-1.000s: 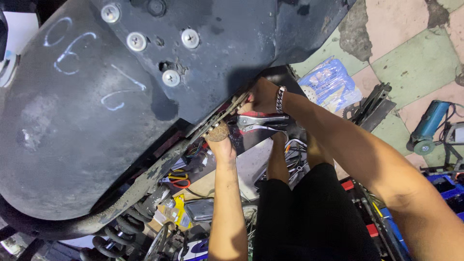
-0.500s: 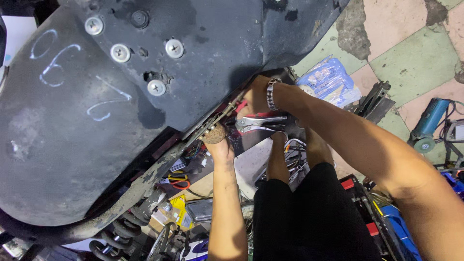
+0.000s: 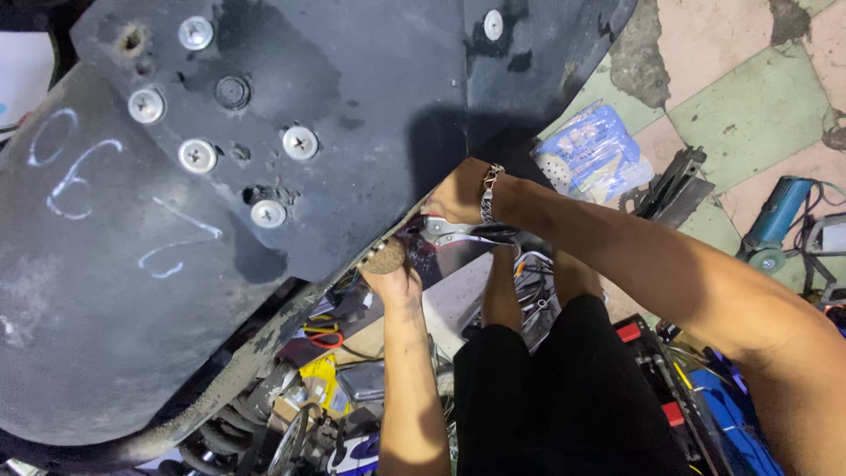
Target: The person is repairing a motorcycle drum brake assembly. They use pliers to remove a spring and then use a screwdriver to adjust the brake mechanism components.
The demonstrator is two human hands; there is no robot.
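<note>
A big black panel [image 3: 352,106] with several silver screws and white chalk marks fills the upper left. My right hand [image 3: 458,189], a metal bracelet on its wrist, grips silver locking pliers [image 3: 458,234] at the panel's lower edge. Just below, my left hand [image 3: 395,280] reaches up from underneath. It is closed on a small brown rounded piece [image 3: 385,257] pressed against that same edge. The pliers' jaws are hidden behind the panel edge and my hand. My legs in black shorts [image 3: 564,397] are below.
A blue plastic packet [image 3: 590,154] and a blue angle grinder [image 3: 775,220] lie on the tiled floor at right. Below the panel is a clutter of tools, wires, a yellow piece [image 3: 322,370] and red-handled tools [image 3: 326,335].
The panel has slid down and to the left in view, showing more of its upper screws. Both hands stay at its lower edge, holding the same things.
</note>
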